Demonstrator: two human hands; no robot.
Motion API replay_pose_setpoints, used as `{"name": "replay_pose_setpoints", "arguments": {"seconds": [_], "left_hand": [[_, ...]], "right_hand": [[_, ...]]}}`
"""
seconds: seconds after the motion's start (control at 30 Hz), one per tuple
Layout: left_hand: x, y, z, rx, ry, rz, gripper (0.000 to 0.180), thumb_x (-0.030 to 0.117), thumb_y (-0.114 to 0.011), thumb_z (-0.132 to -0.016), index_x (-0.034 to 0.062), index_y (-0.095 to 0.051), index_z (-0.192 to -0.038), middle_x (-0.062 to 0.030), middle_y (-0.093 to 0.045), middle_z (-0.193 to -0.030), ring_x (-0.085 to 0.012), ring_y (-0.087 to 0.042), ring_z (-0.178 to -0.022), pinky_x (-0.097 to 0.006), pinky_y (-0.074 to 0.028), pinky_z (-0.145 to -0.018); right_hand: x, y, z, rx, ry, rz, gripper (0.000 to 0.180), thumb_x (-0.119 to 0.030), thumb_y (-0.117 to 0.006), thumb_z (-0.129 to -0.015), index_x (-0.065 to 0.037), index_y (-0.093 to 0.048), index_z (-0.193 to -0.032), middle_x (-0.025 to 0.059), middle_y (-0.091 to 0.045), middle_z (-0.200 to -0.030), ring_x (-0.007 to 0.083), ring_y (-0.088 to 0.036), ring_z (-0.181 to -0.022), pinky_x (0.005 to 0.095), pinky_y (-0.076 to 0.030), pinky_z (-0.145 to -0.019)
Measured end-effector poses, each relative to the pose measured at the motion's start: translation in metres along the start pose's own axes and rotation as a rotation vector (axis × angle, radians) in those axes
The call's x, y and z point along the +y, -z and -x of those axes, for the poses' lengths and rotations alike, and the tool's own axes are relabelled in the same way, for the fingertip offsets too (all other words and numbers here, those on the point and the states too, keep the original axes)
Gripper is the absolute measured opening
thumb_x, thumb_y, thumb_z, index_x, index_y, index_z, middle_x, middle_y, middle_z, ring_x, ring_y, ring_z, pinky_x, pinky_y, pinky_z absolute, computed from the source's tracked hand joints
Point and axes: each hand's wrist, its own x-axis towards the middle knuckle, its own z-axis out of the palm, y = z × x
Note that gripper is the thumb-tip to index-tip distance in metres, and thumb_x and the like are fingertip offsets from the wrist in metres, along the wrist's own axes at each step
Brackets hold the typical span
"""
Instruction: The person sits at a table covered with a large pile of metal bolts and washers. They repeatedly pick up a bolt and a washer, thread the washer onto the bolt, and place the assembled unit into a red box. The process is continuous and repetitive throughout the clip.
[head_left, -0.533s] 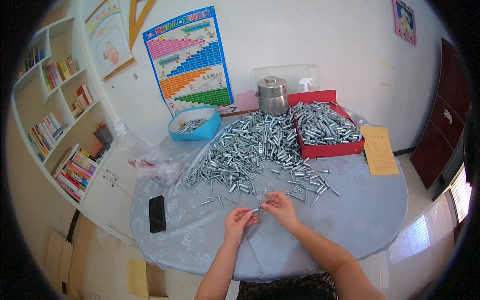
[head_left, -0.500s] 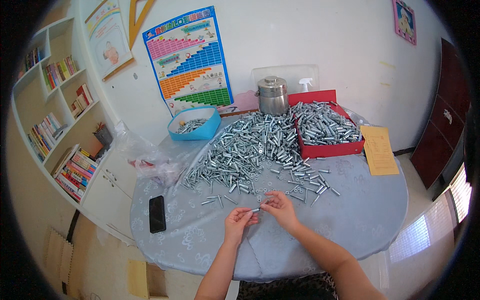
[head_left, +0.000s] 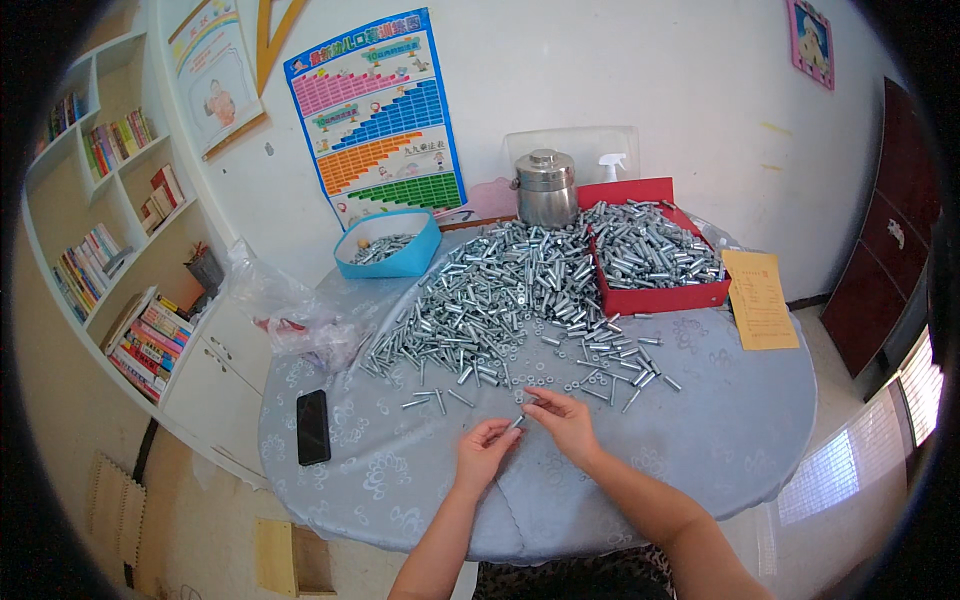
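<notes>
A round counter (head_left: pixel 720 420) under a pale blue patterned cloth carried a broad heap of metal bolts (head_left: pixel 500 295) across its middle. A red tray (head_left: pixel 655 297), blue bowl (head_left: pixel 390 262) and steel pot (head_left: pixel 546 190) stood along the far edge, a black phone (head_left: pixel 312 426) near the left edge, a yellow paper (head_left: pixel 758 298) at the right edge.

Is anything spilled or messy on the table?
Yes. A big heap of silvery metal bolts sprawls loose across the round grey table, beside the overfull red box. Small washers lie scattered near the hands.
</notes>
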Motion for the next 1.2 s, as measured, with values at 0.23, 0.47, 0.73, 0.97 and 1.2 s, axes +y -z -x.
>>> {"name": "replay_pose_setpoints", "arguments": {"seconds": [0.23, 0.47, 0.73, 0.97, 1.2], "left_hand": [[0.004, -0.006, 0.003, 0.010, -0.251, -0.346, 0.013, 0.003, -0.067, -0.071, 0.0008, -0.063, -0.083, -0.0029, -0.060, -0.079, -0.0089, -0.054, -0.069, -0.021, -0.043, -0.061], [-0.002, -0.001, 0.001, 0.084, -0.240, -0.349, 0.012, 0.002, -0.065, -0.072, -0.0004, -0.063, -0.083, -0.0027, -0.060, -0.078, -0.0085, -0.054, -0.069, -0.021, -0.043, -0.061], [-0.004, -0.003, -0.001, 0.144, -0.196, -0.215, 0.028, 0.001, -0.061, -0.076, 0.0021, -0.056, -0.104, -0.0048, -0.061, -0.081, -0.0085, -0.056, -0.074, -0.020, -0.046, -0.066], [-0.005, 0.007, -0.009, 0.207, -0.200, -0.053, 0.030, 0.002, -0.060, -0.078, 0.0019, -0.053, -0.107, -0.0052, -0.062, -0.079, -0.0062, -0.055, -0.066, -0.018, -0.045, -0.060], [-0.002, 0.010, -0.009, 0.226, -0.170, 0.043, 0.029, 0.002, -0.058, -0.079, 0.0003, -0.051, -0.106, -0.0068, -0.062, -0.078, -0.0074, -0.055, -0.065, -0.018, -0.045, -0.059]], "right_hand": [[-0.007, -0.001, 0.004, -0.022, 0.129, 0.281, 0.021, -0.014, -0.057, -0.082, -0.006, -0.062, -0.101, 0.0029, -0.060, -0.082, 0.0087, -0.051, -0.076, 0.0216, -0.040, -0.066], [-0.006, -0.001, 0.005, -0.026, 0.461, 0.760, 0.017, -0.014, -0.058, -0.078, -0.004, -0.065, -0.090, 0.0100, -0.062, -0.086, 0.0223, -0.056, -0.080, 0.0308, -0.043, -0.070], [-0.003, 0.001, -0.005, -0.024, 0.344, 0.729, 0.018, -0.019, -0.056, -0.079, -0.007, -0.065, -0.089, 0.0105, -0.062, -0.088, 0.0267, -0.057, -0.083, 0.0340, -0.044, -0.073], [0.008, 0.018, -0.054, -0.182, 0.288, 1.095, 0.016, -0.017, -0.061, -0.071, -0.010, -0.066, -0.085, 0.0096, -0.062, -0.078, 0.0264, -0.057, -0.075, 0.0352, -0.045, -0.069], [0.019, 0.009, -0.083, -0.340, 0.069, 1.251, 0.019, -0.021, -0.067, -0.064, -0.012, -0.067, -0.081, 0.0089, -0.062, -0.079, 0.0262, -0.058, -0.077, 0.0357, -0.045, -0.071]]}}
